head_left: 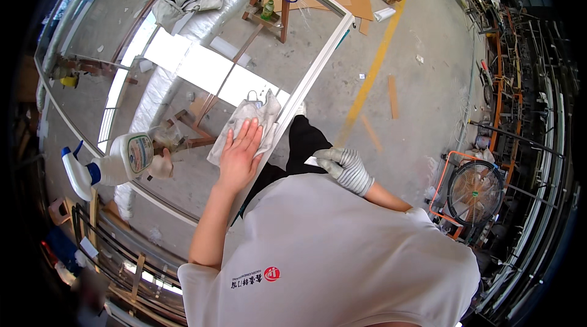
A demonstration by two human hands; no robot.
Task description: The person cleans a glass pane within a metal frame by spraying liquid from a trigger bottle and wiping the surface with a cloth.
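We list: left hand (pixel 239 154) flat and open, pressing a grey cloth (pixel 247 124) onto the framed glass pane (pixel 202 70) for wiping; gloved right hand (pixel 343 167) closed on its white frame (pixel 318 67), steadying it; spray bottle (pixel 116 160) alongside.

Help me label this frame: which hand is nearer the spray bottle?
Left. The left hand lies flat on a grey cloth on the glass pane, right of the spray bottle. The gloved right hand is farther away, beyond the white frame.

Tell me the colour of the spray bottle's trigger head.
Blue, on a white spray bottle; the head view shows it.
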